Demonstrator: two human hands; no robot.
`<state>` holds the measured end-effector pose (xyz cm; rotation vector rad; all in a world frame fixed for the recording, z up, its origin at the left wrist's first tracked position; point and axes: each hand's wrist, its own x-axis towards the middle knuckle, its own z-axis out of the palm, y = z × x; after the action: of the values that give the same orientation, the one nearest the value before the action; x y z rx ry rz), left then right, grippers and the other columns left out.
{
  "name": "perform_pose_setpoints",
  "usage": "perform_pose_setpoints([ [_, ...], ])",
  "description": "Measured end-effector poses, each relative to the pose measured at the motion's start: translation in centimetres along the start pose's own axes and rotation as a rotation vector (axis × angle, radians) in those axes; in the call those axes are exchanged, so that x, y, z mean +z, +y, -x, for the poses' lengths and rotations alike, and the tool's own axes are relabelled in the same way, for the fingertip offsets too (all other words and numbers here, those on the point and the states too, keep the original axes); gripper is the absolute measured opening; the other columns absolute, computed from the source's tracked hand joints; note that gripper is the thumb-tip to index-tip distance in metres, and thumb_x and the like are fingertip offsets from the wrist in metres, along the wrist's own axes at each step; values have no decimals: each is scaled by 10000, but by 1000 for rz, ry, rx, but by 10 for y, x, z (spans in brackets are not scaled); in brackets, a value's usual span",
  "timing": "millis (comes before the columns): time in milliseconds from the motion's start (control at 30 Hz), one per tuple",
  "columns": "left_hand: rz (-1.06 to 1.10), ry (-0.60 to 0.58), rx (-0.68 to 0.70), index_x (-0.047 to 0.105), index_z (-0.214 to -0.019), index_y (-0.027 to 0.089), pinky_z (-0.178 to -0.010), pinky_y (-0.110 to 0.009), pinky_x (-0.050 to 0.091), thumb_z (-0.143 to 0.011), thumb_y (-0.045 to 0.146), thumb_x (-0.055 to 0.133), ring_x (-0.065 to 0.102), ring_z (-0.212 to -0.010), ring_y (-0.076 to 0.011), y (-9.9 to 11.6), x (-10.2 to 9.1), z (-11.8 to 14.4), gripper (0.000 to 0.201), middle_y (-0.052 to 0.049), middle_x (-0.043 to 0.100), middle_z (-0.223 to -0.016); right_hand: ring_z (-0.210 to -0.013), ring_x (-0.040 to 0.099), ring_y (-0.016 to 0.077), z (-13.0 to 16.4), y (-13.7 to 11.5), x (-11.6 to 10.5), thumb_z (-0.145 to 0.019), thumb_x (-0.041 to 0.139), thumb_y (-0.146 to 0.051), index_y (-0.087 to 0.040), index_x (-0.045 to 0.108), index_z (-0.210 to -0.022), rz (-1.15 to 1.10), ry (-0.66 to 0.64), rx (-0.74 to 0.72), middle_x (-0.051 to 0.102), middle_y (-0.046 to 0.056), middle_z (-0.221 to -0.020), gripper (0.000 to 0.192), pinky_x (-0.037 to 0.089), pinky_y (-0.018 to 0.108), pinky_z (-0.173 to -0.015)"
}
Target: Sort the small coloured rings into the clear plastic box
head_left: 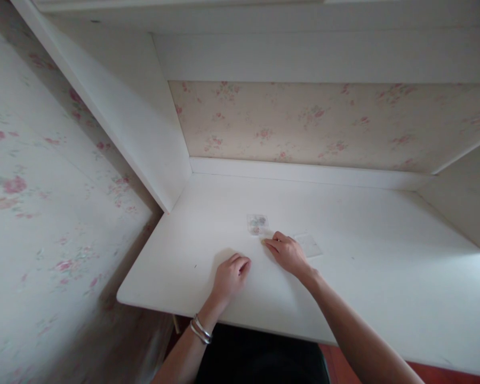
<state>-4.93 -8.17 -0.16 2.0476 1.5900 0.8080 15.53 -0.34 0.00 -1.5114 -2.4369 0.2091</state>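
Hands rested on my white surface (368, 266): left hand (230, 276) loosely curled, empty; right hand (288, 253) flat, fingertips touching a small printed card (257, 223) at 11 o'clock.

A white desk (376, 256) sits in an alcove with white side panels (144, 128) and a white shelf (324, 53) above. Floral wallpaper (324, 122) covers the back wall and the left wall (36, 213). Red-brown floor (344, 368) shows below the desk edge.

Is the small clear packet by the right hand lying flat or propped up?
Flat: the packet lies flush on the desk.
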Motion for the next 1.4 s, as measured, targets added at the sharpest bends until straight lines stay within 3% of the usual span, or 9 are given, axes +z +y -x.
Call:
perform_pose_setpoints([
  [400, 21, -10, -10, 642, -881, 211, -646, -220, 439, -914, 247, 424, 573, -723, -124, -1, 0, 1, 224, -21, 627, -817, -679, 555, 113, 1, 7, 2, -921, 406, -374, -293, 714, -942, -161, 102, 19, 587, 15, -825, 320, 394, 220, -624],
  [600, 10, -7, -2, 642, -871, 208, -656, -213, 440, -909, 231, 431, 572, -727, -116, 0, 1, 1, 215, -16, 634, -827, -683, 566, 116, -19, 11, 1, -894, 456, -380, -261, 716, -957, -246, 239, 96, 581, 25, -811, 293, 426, 225, -656],
  [800, -50, -17, 11, 630, -871, 202, -685, -217, 430, -904, 208, 432, 574, -746, -114, 0, -1, 1, 201, -8, 639, -833, -682, 564, 121, -38, 18, 2, -863, 497, -344, -281, 711, -979, -195, 217, 70, 587, 20, -828, 252, 419, 233, -642],
  [1067, -257, -108, 43, 630, -906, 237, -693, -232, 437, -928, 250, 393, 604, -809, -133, 12, 7, -6, 239, -7, 644, -902, -623, 550, 124, -5, 21, 12, -865, 466, -358, -207, 713, -925, -393, 282, 213, 598, 26, -765, 296, 413, 235, -613],
  [1233, -343, -173, 63, 604, -1029, 258, -643, -229, 449, -946, 291, 344, 609, -815, -144, 27, 17, -27, 275, -32, 614, -980, -692, 570, 145, 19, 14, 22, -877, 437, -333, -210, 693, -931, -450, 288, 252, 622, 34, -790, 289, 426, 245, -655],
  [1400, -408, -221, 132, 584, -1080, 259, -625, -236, 463, -952, 293, 308, 607, -803, -153, 32, 20, -54, 306, -48, 575, -1031, -737, 584, 156, 23, 13, 23, -888, 421, -318, -216, 685, -943, -442, 309, 227, 634, 43, -813, 289, 435, 251, -676],
])
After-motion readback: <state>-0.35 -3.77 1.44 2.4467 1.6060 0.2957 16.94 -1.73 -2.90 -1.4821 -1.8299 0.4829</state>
